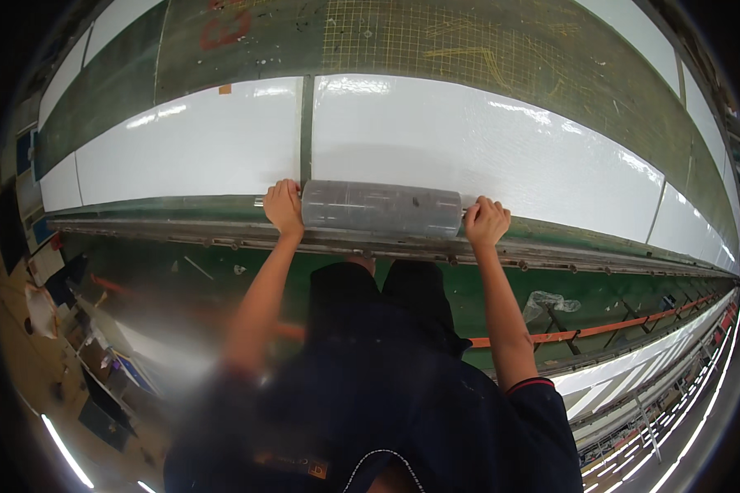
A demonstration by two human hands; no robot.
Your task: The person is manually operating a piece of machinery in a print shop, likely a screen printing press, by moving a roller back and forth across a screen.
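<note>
Curled closed, the grip of the left hand (284, 205) has the left end of a grey roller (382, 208), and the right hand's (487, 222) grip its right end. It lies lengthwise along the surface's (263, 57) near edge, just beside a glossy white sheet (469, 131).

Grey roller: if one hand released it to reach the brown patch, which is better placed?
Probably the left hand: it grips the end of the grey roller nearer the brown patch; the right hand grips the other.
</note>
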